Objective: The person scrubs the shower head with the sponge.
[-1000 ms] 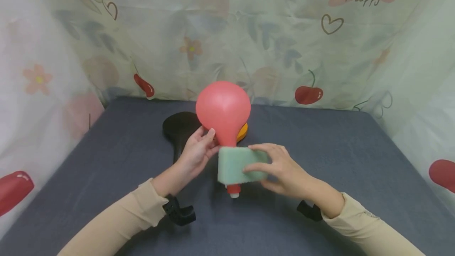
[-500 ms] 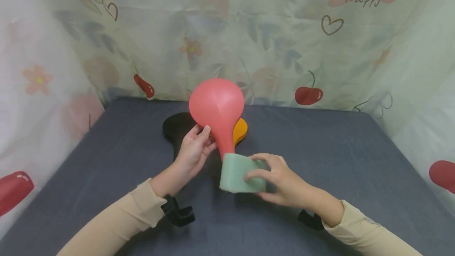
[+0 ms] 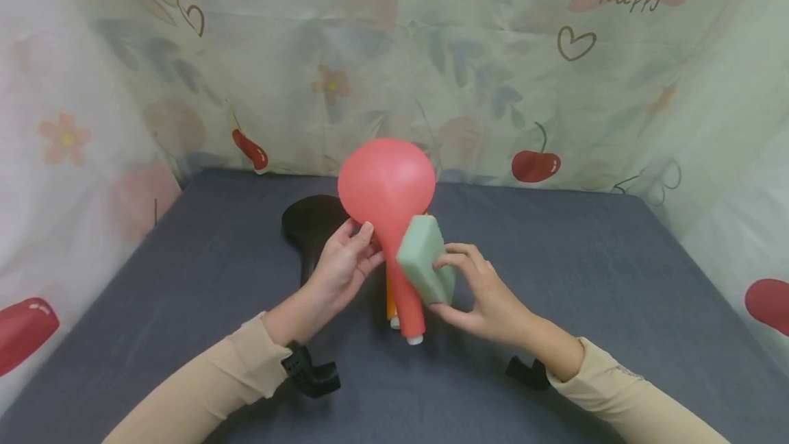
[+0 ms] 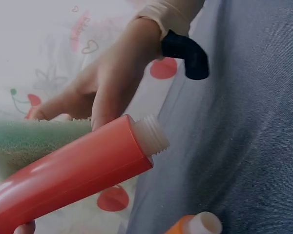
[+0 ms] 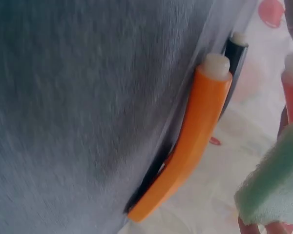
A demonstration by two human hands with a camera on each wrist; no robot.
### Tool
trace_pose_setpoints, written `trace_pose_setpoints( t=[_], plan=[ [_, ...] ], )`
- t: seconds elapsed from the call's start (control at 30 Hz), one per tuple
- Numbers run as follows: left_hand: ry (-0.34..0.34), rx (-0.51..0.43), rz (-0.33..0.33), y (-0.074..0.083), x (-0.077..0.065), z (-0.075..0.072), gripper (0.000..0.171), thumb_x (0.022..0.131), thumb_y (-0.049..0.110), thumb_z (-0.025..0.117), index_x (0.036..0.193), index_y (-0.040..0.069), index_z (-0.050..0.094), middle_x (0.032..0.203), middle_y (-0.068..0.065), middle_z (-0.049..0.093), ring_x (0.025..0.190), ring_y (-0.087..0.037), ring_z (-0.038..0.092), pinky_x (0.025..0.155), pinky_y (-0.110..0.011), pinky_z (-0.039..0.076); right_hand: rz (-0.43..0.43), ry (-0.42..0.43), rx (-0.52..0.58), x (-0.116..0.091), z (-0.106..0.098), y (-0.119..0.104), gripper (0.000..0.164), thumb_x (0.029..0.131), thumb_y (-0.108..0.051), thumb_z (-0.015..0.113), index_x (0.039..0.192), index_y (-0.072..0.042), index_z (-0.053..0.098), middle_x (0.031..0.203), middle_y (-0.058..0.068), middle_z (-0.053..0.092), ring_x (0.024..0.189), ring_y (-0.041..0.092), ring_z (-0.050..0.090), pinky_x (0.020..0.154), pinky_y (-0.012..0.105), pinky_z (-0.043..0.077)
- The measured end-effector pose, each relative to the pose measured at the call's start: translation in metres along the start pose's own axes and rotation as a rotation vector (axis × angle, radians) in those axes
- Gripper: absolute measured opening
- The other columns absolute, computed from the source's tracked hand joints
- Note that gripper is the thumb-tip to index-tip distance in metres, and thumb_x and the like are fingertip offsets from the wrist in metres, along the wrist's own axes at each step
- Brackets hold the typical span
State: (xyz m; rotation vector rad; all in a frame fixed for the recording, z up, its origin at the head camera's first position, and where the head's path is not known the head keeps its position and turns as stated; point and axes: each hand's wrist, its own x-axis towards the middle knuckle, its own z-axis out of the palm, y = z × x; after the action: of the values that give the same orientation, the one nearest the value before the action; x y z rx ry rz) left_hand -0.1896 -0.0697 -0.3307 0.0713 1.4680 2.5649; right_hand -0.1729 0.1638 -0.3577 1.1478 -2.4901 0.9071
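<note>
My left hand (image 3: 345,255) grips a red shower head (image 3: 387,177) by its neck, thumb on the near side, with the round head up. Its handle slants down to a white threaded end (image 4: 154,136). In my right hand (image 3: 490,293), fingers and thumb pinch a pale green sponge (image 3: 425,259), which is tilted and lies along the right side of the red handle. The left wrist view shows the sponge right at the handle, with the fingers of my right hand behind it. Part of the sponge is hidden by those fingers in the head view.
An orange shower head (image 5: 193,117) lies on the dark grey tablecloth (image 3: 555,259), mostly hidden behind the red one in the head view. A black shower head (image 3: 313,216) lies left of it, partly behind my left hand. A printed curtain (image 3: 394,53) surrounds the table.
The sponge has gone down the red handle, then back up, and now tilts along its right side, baring the handle's end. The red shower head swung left, then back right.
</note>
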Motion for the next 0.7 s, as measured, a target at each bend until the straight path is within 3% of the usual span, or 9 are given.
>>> trace_pose_setpoints(
  t=[0.2,0.37,0.57,0.7],
  plan=[
    [0.003,-0.056,0.049,0.007,0.002,0.000,0.032,0.100,0.013,0.040,0.131,0.012,0.036,0.105,0.005,0.057,0.091,-0.010,0.059,0.086,-0.022,0.053,0.071,-0.124,0.195,-0.009,0.003,-0.001,0.058,0.081,-0.015,0.072,0.127,-0.013,0.036,0.124,0.004,0.044,0.110,0.015,0.050,0.091,0.043,0.049],
    [0.014,-0.080,0.085,0.011,0.003,-0.002,0.026,0.099,0.013,0.041,0.126,0.016,0.040,0.107,0.005,0.057,0.092,-0.010,0.059,0.089,-0.022,0.052,0.121,-0.206,0.270,-0.013,0.003,-0.003,0.057,0.084,-0.017,0.069,0.127,-0.013,0.032,0.125,0.005,0.045,0.108,0.018,0.057,0.091,0.046,0.049],
    [-0.002,-0.094,0.063,0.009,0.001,-0.001,0.023,0.100,0.013,0.039,0.122,0.018,0.041,0.106,0.006,0.057,0.092,-0.009,0.060,0.088,-0.023,0.052,0.172,-0.114,0.307,-0.002,0.003,-0.008,0.063,0.086,-0.016,0.066,0.134,-0.015,0.025,0.133,0.010,0.045,0.111,0.023,0.058,0.092,0.044,0.049],
    [-0.008,-0.094,0.051,0.008,0.001,0.001,0.021,0.100,0.013,0.039,0.120,0.018,0.041,0.104,0.006,0.058,0.091,-0.009,0.060,0.087,-0.023,0.052,0.194,-0.051,0.350,0.003,0.006,-0.010,0.076,0.087,-0.014,0.064,0.145,-0.019,0.014,0.137,0.013,0.045,0.113,0.025,0.058,0.091,0.043,0.048]
  ],
)
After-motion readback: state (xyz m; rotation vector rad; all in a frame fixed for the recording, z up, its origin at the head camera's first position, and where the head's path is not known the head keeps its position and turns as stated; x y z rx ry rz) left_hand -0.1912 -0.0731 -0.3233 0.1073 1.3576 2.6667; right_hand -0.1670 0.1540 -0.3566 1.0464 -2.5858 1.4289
